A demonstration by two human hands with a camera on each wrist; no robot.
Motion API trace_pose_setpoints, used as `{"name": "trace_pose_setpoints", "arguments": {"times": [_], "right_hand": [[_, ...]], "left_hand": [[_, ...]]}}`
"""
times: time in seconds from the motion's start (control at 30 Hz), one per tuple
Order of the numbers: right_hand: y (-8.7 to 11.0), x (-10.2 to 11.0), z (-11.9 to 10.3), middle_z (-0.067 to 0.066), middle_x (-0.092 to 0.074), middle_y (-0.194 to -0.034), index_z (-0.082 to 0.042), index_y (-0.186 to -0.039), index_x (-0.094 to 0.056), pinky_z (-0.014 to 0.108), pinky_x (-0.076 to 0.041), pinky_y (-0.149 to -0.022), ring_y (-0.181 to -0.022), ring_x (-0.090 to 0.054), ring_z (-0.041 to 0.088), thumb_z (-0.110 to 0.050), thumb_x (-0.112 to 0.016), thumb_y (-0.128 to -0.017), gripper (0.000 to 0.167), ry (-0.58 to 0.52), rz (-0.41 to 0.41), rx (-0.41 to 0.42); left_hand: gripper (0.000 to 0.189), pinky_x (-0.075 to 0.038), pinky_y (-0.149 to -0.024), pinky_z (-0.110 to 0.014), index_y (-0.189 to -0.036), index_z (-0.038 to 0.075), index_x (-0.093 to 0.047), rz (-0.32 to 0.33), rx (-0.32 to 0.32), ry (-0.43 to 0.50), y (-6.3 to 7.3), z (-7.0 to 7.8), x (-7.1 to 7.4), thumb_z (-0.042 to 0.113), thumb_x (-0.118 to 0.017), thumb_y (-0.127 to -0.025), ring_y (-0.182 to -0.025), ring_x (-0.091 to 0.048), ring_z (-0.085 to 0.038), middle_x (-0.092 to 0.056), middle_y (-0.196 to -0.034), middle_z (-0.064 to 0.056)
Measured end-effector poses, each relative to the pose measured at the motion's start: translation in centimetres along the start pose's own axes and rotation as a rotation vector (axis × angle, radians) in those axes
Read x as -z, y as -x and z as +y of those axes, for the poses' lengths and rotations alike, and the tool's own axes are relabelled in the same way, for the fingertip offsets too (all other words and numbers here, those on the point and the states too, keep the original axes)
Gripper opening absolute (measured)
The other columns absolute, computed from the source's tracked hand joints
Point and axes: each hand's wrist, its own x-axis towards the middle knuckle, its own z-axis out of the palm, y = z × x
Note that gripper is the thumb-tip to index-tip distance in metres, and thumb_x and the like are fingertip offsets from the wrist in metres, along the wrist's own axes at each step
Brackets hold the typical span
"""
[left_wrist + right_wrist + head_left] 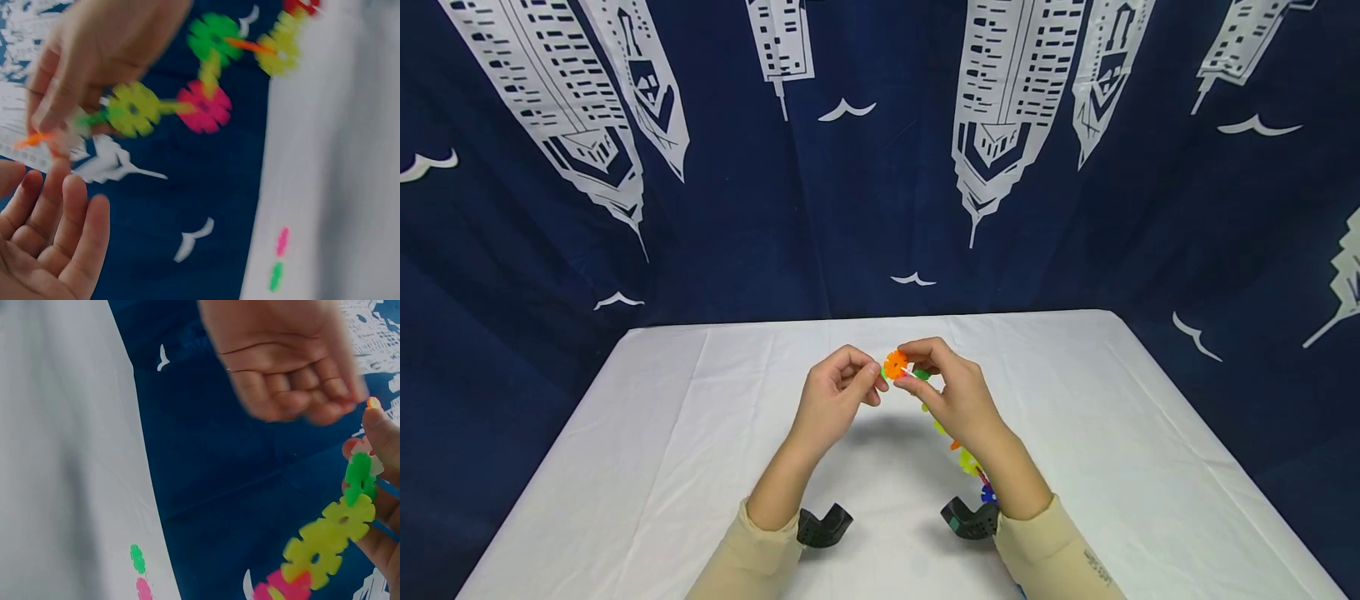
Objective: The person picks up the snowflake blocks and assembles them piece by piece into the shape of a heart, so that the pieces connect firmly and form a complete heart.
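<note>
My right hand (pixel 958 392) pinches the end of a chain of flower-shaped interlocking plastic discs, at an orange disc (pixel 895 365). From there the chain (pixel 134 109) runs off in yellow, pink, green and red discs, slotted together at angles. In the head view it trails down beside the right forearm, past a yellow disc (pixel 968 461) to a blue disc (pixel 988 493). My left hand (pixel 838 387) has its fingertips right at the orange disc. Both wrist views show the left fingers (pixel 75 206) loosely bent, with nothing between them.
A pink disc (pixel 283 240) and a green disc (pixel 276 275) lie on the white-covered table (pixel 700 467). Behind the table hangs a dark blue cloth (pixel 850 208) with white building prints. Black wrist mounts (pixel 823 527) sit at both cuffs.
</note>
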Motion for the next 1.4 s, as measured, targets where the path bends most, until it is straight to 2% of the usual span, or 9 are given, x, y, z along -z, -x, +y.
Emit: {"name": "trace_pose_setpoints", "arguments": {"times": [0.1,0.2,0.4,0.57,0.73,0.87,1.07,1.23,1.4], "right_hand": [[0.1,0.2,0.3,0.004,-0.074,-0.103,-0.007,-0.113,-0.064,0.028,-0.059,-0.074,-0.083,-0.067,0.014,-0.012,-0.084,-0.077,0.042,0.018,0.0,-0.003],[0.3,0.3,0.6,0.002,-0.074,-0.102,-0.009,-0.111,-0.066,0.029,-0.057,-0.07,-0.08,-0.062,0.012,-0.013,-0.086,-0.075,0.042,0.044,0.001,0.009],[0.1,0.6,1.0,0.001,-0.074,-0.101,-0.011,-0.108,-0.068,0.029,-0.054,-0.067,-0.079,-0.061,0.012,-0.012,-0.086,-0.076,0.037,0.093,0.024,0.053],[0.1,1.3,1.4,0.002,-0.075,-0.1,-0.01,-0.109,-0.067,0.026,-0.056,-0.068,-0.077,-0.061,0.012,-0.01,-0.086,-0.076,0.038,0.115,0.042,0.024],[0.0,2.1,1.8,0.002,-0.075,-0.101,-0.01,-0.11,-0.067,0.025,-0.056,-0.071,-0.077,-0.061,0.01,-0.009,-0.086,-0.077,0.038,0.108,0.045,-0.021],[0.0,2.3,2.0,0.001,-0.075,-0.103,-0.011,-0.111,-0.067,0.024,-0.056,-0.071,-0.078,-0.061,0.01,-0.01,-0.085,-0.078,0.038,0.112,0.04,-0.03],[0.1,2.4,2.3,0.001,-0.075,-0.101,-0.01,-0.11,-0.068,0.024,-0.056,-0.07,-0.076,-0.06,0.01,-0.008,-0.085,-0.077,0.037,0.115,0.048,-0.03],[0.0,2.5,2.3,0.002,-0.075,-0.102,-0.01,-0.11,-0.068,0.022,-0.056,-0.072,-0.076,-0.06,0.01,-0.007,-0.085,-0.077,0.038,0.088,0.057,-0.032],[0.0,2.6,2.3,0.002,-0.074,-0.102,-0.009,-0.11,-0.067,0.018,-0.055,-0.073,-0.076,-0.059,0.01,-0.005,-0.085,-0.077,0.038,0.052,0.062,-0.033]], "left_hand": [[0.011,-0.058,-0.067,-0.022,-0.095,0.0,-0.063,0.036,0.046,-0.065,-0.5,-1.7,0.0,0.01,-0.061,-0.099,-0.064,-0.064,-0.016,-0.07,-0.086,-0.022],[0.008,-0.057,-0.068,-0.022,-0.096,0.004,-0.065,0.034,0.103,-0.157,-1.2,-3.6,-0.3,0.011,-0.062,-0.098,-0.071,-0.067,-0.021,-0.072,-0.09,-0.019],[0.013,-0.056,-0.078,-0.032,-0.106,0.011,-0.069,-0.012,0.115,-0.43,-3.7,-6.4,-0.4,0.015,-0.067,-0.094,-0.095,-0.066,-0.023,-0.071,-0.106,-0.008],[0.03,-0.052,-0.096,-0.047,-0.12,0.01,-0.068,-0.075,0.164,-0.618,-5.5,-8.0,0.0,0.016,-0.071,-0.09,-0.114,-0.06,-0.032,-0.063,-0.126,-0.013],[0.046,-0.042,-0.106,-0.053,-0.131,0.013,-0.065,-0.127,0.235,-0.767,-6.3,-9.6,0.1,0.02,-0.076,-0.087,-0.125,-0.052,-0.037,-0.057,-0.137,-0.019],[0.05,-0.039,-0.099,-0.049,-0.133,0.016,-0.064,-0.123,0.286,-0.817,-6.9,-11.0,-0.1,0.025,-0.078,-0.085,-0.124,-0.048,-0.034,-0.056,-0.137,-0.016],[0.042,-0.038,-0.088,-0.042,-0.125,0.014,-0.07,-0.094,0.295,-0.904,-7.6,-12.1,-0.2,0.024,-0.079,-0.085,-0.116,-0.049,-0.031,-0.056,-0.127,-0.014],[0.029,-0.039,-0.09,-0.043,-0.11,0.013,-0.075,-0.044,0.305,-0.861,-7.8,-12.2,-0.2,0.021,-0.082,-0.083,-0.113,-0.052,-0.03,-0.059,-0.118,-0.011],[0.025,-0.042,-0.089,-0.042,-0.101,0.01,-0.071,-0.004,0.278,-0.781,-7.4,-12.3,0.2,0.013,-0.083,-0.08,-0.101,-0.059,-0.026,-0.065,-0.104,-0.008]]}}
